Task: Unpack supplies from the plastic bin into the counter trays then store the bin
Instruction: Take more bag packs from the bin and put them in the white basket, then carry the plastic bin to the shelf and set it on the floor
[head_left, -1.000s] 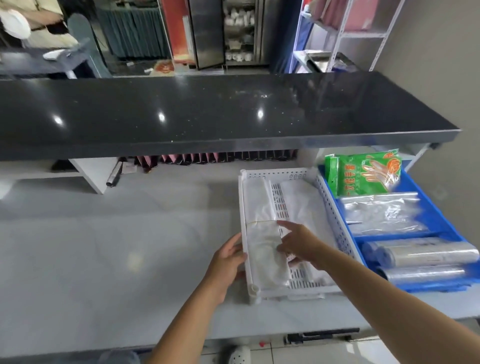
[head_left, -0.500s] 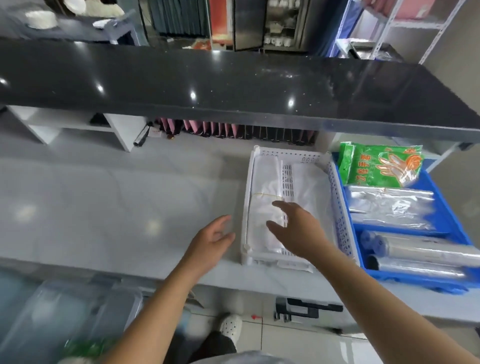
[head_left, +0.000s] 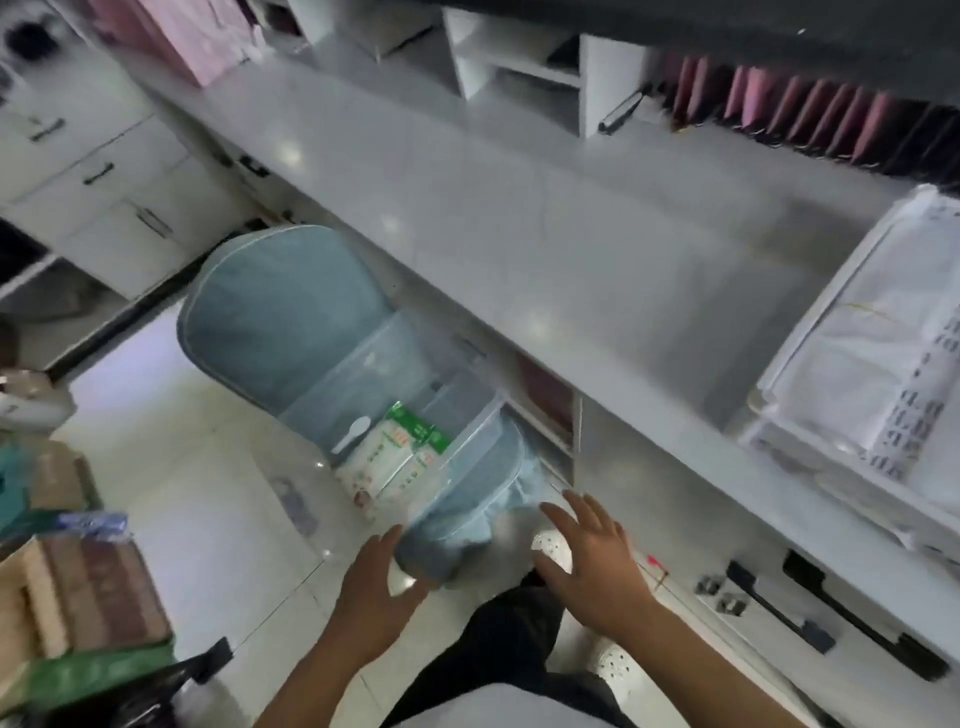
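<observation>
Below the worktop (head_left: 519, 218) edge, on a blue-grey padded chair (head_left: 270, 322) pulled close to the cabinets, the clear plastic bin (head_left: 415, 441) is seen, its far corner nearly under the worktop's overhang. It lies just ahead of both hands. The left hand (head_left: 374, 597) is spread, fingers straight, at the bin's near left corner, and whether it already touches the wall cannot be told through the blur. The right hand (head_left: 587, 566) is likewise spread and holds nothing; it hovers near the bin's right side, above the chair seat, plainly apart from the bin. The left hand is therefore judged the nearer of the two. The bin's long axis appears to run away from the person, toward the chair back, so a hold on both long sides seems to be called for.

Inside the bin a white and green packet (head_left: 400, 452) is lying, with a white plastic spoon (head_left: 353, 434) beside it toward the chair back. Printing in green and red is visible on the packet, but none of it can be read; no brand can be made out.

Up on the worktop, well to the right, the white perforated tray (head_left: 810, 415) is seen with white wrapped bundles (head_left: 857, 364) already laid in it. Since supplies remain in the bin, the unpacking is judged unfinished and the storing of the bin not yet due.
</observation>
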